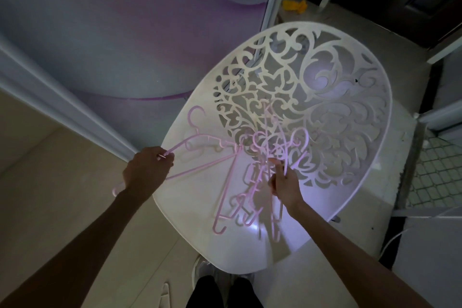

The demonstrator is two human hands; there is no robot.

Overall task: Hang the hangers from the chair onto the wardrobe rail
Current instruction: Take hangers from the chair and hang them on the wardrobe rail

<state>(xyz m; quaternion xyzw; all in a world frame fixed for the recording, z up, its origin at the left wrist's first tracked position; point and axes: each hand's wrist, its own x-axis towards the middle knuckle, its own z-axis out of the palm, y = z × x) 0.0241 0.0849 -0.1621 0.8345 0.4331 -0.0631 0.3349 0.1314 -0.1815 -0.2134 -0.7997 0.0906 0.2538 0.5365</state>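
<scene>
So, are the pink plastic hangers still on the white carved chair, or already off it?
Mostly still on: the pile of pink plastic hangers lies on the white carved chair. The left hand grips one hanger.

Pale pink plastic hangers (260,172) lie tangled in a loose heap on the white chair (350,112) with its scrolled cut-out back, right under the right hand's fingers (276,164). One pink hanger (200,155) is lifted off the seat, its arm pinched in the left hand's fingers (166,157), hook pointing away.
</scene>
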